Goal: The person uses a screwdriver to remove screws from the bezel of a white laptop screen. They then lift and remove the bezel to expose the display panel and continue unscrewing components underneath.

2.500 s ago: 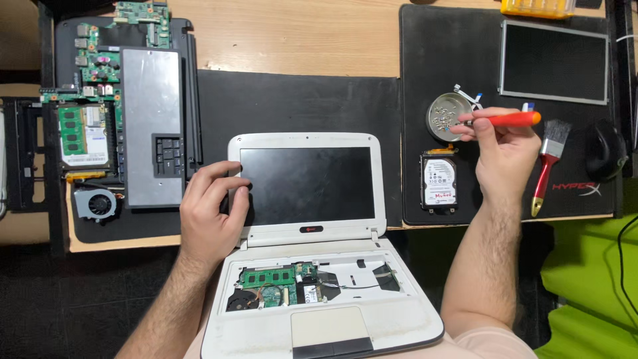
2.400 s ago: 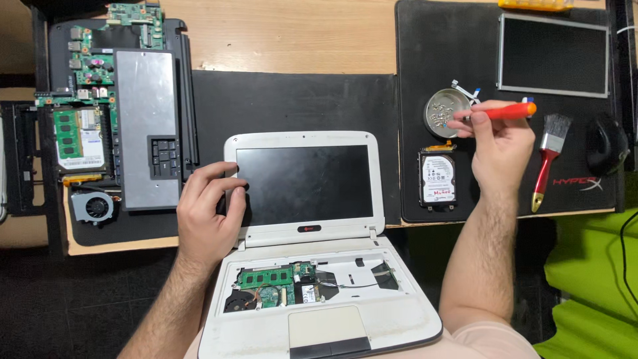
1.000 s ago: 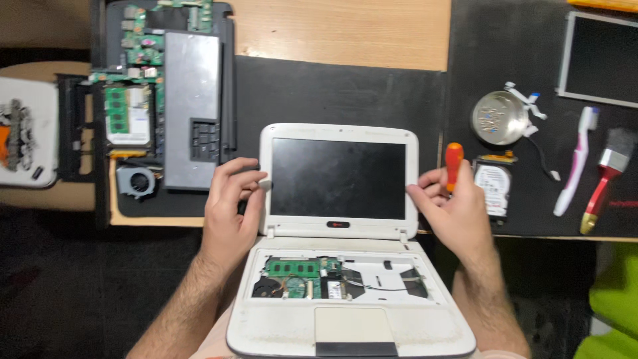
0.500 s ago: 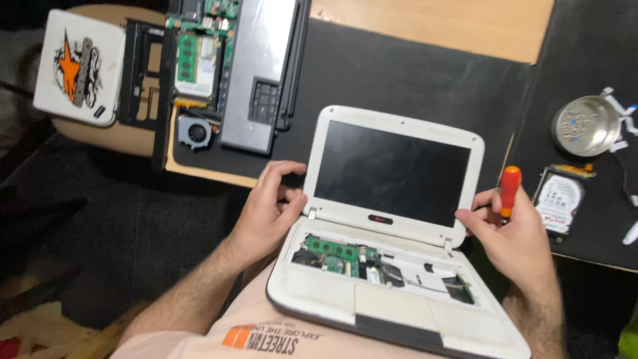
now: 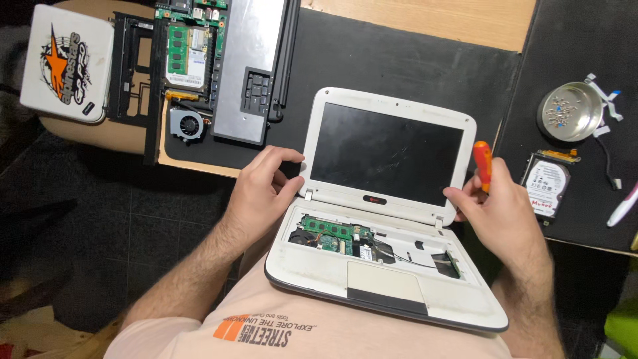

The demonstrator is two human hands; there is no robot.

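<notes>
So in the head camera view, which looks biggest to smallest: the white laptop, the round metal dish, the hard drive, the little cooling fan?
1. White laptop
2. Round metal dish, hard drive: look alike
3. Cooling fan
</notes>
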